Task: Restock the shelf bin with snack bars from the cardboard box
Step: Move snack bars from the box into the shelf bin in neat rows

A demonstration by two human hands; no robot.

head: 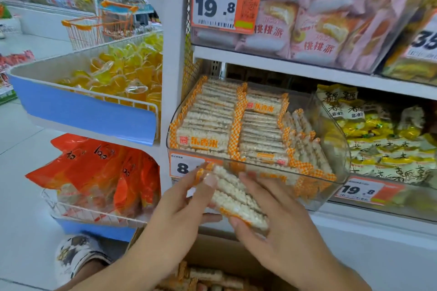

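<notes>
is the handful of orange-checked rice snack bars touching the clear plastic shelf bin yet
Cannot tell. In the head view both hands, left and right, hold the snack bars overlapping the clear bin's front wall.

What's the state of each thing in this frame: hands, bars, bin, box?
Left hand: grips the left end of the bundle.
Right hand: grips the right end of the bundle.
Bundle of orange-checked rice snack bars: held in front of the bin, not yet in.
Clear plastic shelf bin: partly filled, bars in rows, gap at right.
Brown cardboard box: open, bars inside.
</notes>
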